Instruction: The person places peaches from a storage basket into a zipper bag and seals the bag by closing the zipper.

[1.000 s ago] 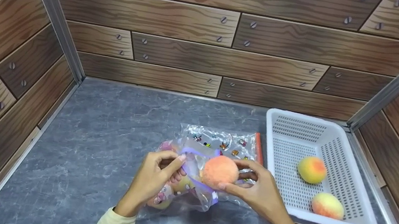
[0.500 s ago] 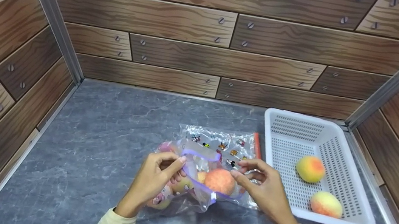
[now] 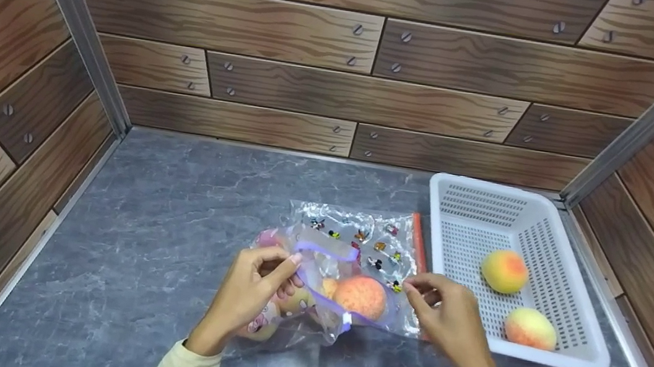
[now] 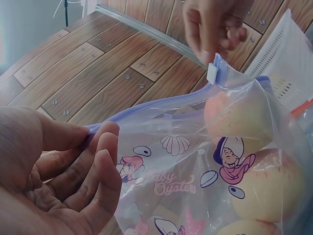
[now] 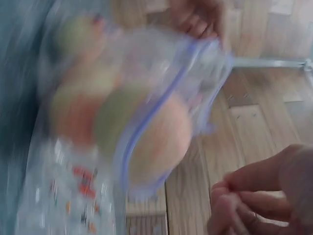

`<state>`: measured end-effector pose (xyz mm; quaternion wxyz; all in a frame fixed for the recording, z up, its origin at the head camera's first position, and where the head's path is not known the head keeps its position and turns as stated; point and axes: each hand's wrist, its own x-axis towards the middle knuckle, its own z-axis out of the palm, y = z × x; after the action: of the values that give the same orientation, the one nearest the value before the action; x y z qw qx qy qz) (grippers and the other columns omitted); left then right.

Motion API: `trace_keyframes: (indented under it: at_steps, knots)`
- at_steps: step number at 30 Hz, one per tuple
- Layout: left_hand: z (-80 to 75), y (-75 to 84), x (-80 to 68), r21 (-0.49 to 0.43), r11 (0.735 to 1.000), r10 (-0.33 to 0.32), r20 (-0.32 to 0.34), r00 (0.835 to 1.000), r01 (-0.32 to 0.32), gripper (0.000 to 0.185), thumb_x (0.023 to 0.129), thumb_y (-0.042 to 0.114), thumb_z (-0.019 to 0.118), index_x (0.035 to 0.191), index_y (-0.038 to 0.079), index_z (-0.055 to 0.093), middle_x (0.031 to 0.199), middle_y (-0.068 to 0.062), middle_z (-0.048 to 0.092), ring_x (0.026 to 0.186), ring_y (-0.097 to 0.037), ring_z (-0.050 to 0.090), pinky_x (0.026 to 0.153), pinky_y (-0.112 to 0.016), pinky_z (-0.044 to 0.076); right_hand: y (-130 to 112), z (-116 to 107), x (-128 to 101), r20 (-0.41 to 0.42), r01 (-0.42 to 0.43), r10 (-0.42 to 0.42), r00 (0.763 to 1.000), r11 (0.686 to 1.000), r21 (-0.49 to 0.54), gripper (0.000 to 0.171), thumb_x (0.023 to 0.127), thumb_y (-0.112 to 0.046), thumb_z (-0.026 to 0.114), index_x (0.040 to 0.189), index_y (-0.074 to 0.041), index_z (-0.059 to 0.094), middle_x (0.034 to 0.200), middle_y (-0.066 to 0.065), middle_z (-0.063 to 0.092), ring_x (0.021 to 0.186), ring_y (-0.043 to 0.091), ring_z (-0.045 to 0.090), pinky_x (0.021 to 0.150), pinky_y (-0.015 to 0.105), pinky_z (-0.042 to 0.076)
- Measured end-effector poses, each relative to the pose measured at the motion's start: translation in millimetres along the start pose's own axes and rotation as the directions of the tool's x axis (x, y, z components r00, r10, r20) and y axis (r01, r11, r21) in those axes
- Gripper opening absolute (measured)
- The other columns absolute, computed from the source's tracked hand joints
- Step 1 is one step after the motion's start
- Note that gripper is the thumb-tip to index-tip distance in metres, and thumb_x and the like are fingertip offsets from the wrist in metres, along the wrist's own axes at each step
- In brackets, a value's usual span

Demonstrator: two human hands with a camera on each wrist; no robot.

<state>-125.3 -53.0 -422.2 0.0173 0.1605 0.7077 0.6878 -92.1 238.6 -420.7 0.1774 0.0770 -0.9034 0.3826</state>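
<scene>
My left hand point(image 3: 252, 283) pinches the purple zip edge of a clear zip bag point(image 4: 171, 181) between thumb and fingers. Pink cartoon prints cover this bag, and several peaches show through its plastic. At its gaping mouth lies an orange-red peach point(image 3: 360, 297). A white slider point(image 4: 212, 73) sits at one end of the zip. My right hand point(image 3: 450, 320) holds nothing; its fingers are loosely bent, apart from the peach and to the right of the bag's mouth. The right wrist view is blurred.
A white slotted basket point(image 3: 466, 244) on the right contains a yellow-red peach point(image 3: 504, 271) and a paler peach point(image 3: 530, 328). Under the filled bag lies a flat clear bag point(image 3: 344, 223) with small cartoon figures and an orange-red edge strip. Wood-patterned walls point(image 3: 289, 88) enclose the grey tabletop point(image 3: 176, 190).
My right hand lowered the orange-red peach into the bag's mouth, let it go and drew back to the right. The left hand kept its pinch on the zip edge.
</scene>
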Motion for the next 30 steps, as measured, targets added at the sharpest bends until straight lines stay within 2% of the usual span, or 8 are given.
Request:
trace_keyframes:
  at_steps: [2,4,8,13,19,24,30]
  knots:
    - [-0.7,0.1,-0.5,0.007,1.0,0.0,-0.002,1.0,0.0,0.023,0.1,0.013,0.064,0.086,-0.004,0.071,0.074,-0.01,0.067,0.061,-0.013,0.061,0.059,-0.025,0.056,6.7,3.5,2.9,0.014,0.038,-0.036,0.999,0.995,-0.088,0.008,0.084,0.0,0.08,0.088,-0.008,0.078,0.076,-0.005,0.069,0.065,0.006,0.06,0.062,0.026,0.055]
    - [-0.9,0.2,-0.6,0.006,1.0,-0.002,-0.001,1.0,0.002,0.023,0.1,0.013,0.064,0.087,-0.004,0.071,0.074,-0.01,0.067,0.061,-0.013,0.061,0.059,-0.025,0.056,9.8,7.2,5.3,0.045,0.053,-0.049,0.998,0.992,-0.111,0.007,0.084,-0.002,0.08,0.088,-0.008,0.079,0.078,-0.006,0.069,0.066,0.005,0.06,0.063,0.027,0.054]
    - [-0.5,0.3,0.2,0.001,1.0,-0.007,0.001,1.0,0.007,0.023,0.1,0.013,0.064,0.088,-0.004,0.072,0.074,-0.01,0.067,0.061,-0.013,0.061,0.059,-0.025,0.056,6.6,14.2,14.1,0.075,0.106,-0.099,0.992,0.99,-0.09,0.007,0.085,-0.007,0.081,0.091,-0.01,0.08,0.084,-0.007,0.071,0.068,0.005,0.06,0.064,0.027,0.054]
    - [-0.6,0.3,0.1,0.006,1.0,-0.016,-0.002,1.0,0.016,0.022,0.101,0.012,0.063,0.087,-0.003,0.072,0.074,-0.01,0.067,0.061,-0.013,0.061,0.058,-0.025,0.055,-4.5,22.7,28.0,0.128,0.209,-0.193,0.973,0.97,-0.122,0.008,0.085,-0.013,0.082,0.092,-0.011,0.081,0.085,-0.005,0.072,0.066,0.003,0.059,0.065,0.029,0.052]
    - [0.5,0.1,0.5,-0.01,1.0,-0.008,-0.002,1.0,0.008,0.023,0.101,0.013,0.063,0.086,-0.004,0.071,0.073,-0.01,0.067,0.06,-0.012,0.06,0.058,-0.024,0.055,-13.9,31.3,39.6,0.212,0.26,-0.228,0.95,0.955,-0.14,0.006,0.086,-0.014,0.08,0.091,-0.011,0.081,0.084,-0.004,0.07,0.065,0.002,0.056,0.063,0.026,0.05]
    - [1.6,0.0,1.1,-0.013,1.0,-0.007,-0.003,1.0,0.007,0.024,0.101,0.013,0.063,0.085,-0.004,0.071,0.072,-0.011,0.067,0.06,-0.012,0.06,0.058,-0.024,0.055,-15.4,34.2,46.4,0.222,0.332,-0.294,0.93,0.929,-0.165,0.003,0.087,-0.007,0.078,0.09,-0.008,0.079,0.083,-0.002,0.07,0.067,0.007,0.059,0.063,0.029,0.052]
    - [0.4,1.2,2.9,0.001,1.0,-0.003,-0.006,1.0,0.003,0.024,0.101,0.015,0.064,0.087,-0.003,0.072,0.073,-0.01,0.066,0.061,-0.013,0.061,0.058,-0.024,0.055,-17.7,32.3,55.6,0.223,0.343,-0.298,0.928,0.918,-0.201,0.002,0.09,-0.005,0.073,0.089,-0.006,0.074,0.086,0.003,0.072,0.07,0.014,0.064,0.064,0.03,0.054]
